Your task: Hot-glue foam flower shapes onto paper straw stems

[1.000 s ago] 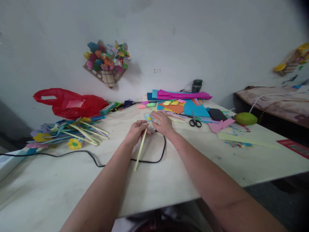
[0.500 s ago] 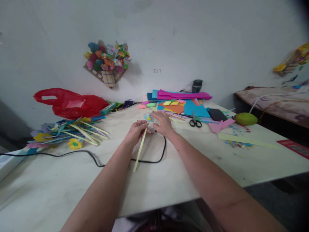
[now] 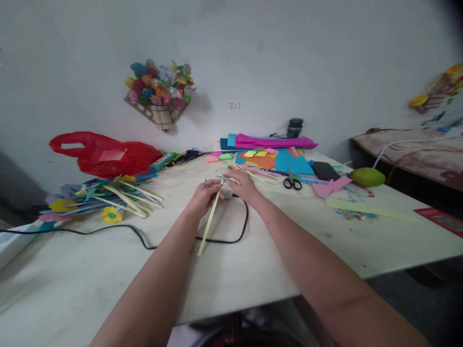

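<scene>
A pale yellow strip (image 3: 210,224) slants down toward me from between my hands at the middle of the table. My left hand (image 3: 205,193) is closed round its upper end. On the other side, my right hand (image 3: 241,184) pinches the small light blue paper flower (image 3: 224,178) at the strip's top. The flower is seen nearly edge-on, mostly covered by fingers. Just below the hands lies a white plug-like piece (image 3: 228,193) on a black cable (image 3: 247,217).
Finished paper flowers (image 3: 111,215) and a red bag (image 3: 115,156) lie at the left. Coloured sheets (image 3: 294,162), black scissors (image 3: 292,183), a dark phone (image 3: 324,171), a green fruit (image 3: 368,177) and paper scraps (image 3: 356,215) occupy the right and back.
The flower has tipped from facing me to nearly edge-on, and my right fingers have closed over it. The strip's lower end has shifted slightly left.
</scene>
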A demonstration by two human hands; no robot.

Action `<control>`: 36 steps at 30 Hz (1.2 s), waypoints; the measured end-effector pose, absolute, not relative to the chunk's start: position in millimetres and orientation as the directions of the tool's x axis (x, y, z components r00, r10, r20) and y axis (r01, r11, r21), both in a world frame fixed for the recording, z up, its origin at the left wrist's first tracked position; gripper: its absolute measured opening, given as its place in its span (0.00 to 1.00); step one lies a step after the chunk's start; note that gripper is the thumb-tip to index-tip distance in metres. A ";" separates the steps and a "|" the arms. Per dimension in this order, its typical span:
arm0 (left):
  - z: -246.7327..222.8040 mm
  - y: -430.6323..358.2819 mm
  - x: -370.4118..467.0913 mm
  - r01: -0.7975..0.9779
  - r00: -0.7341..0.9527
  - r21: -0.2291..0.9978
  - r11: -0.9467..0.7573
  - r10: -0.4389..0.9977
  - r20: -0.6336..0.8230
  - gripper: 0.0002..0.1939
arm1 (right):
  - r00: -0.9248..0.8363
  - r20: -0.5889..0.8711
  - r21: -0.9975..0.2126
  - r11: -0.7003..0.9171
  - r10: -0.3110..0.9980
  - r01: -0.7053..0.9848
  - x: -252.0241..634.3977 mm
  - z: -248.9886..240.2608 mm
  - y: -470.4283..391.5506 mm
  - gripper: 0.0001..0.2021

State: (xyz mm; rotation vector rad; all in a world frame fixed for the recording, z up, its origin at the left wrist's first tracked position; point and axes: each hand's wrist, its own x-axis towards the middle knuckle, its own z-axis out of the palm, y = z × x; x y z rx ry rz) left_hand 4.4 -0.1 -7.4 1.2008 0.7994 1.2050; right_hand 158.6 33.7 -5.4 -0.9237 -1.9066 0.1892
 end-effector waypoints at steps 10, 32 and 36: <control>-4.1 -3.2 6.2 -0.221 0.217 0.971 -0.086 0.967 0.135 0.14 | -0.283 0.692 -0.472 0.713 0.664 0.518 158.5 -7.8 39.4 0.09; -1.2 -6.9 12.1 -0.073 0.184 0.988 -0.139 0.971 0.150 0.17 | -0.292 0.601 -0.530 0.645 0.744 0.551 158.3 -1.1 36.1 0.08; 1.0 -8.9 13.8 -0.037 0.164 0.989 -0.141 0.976 0.146 0.16 | -0.265 0.579 -0.598 0.623 0.771 0.504 159.0 0.6 32.1 0.06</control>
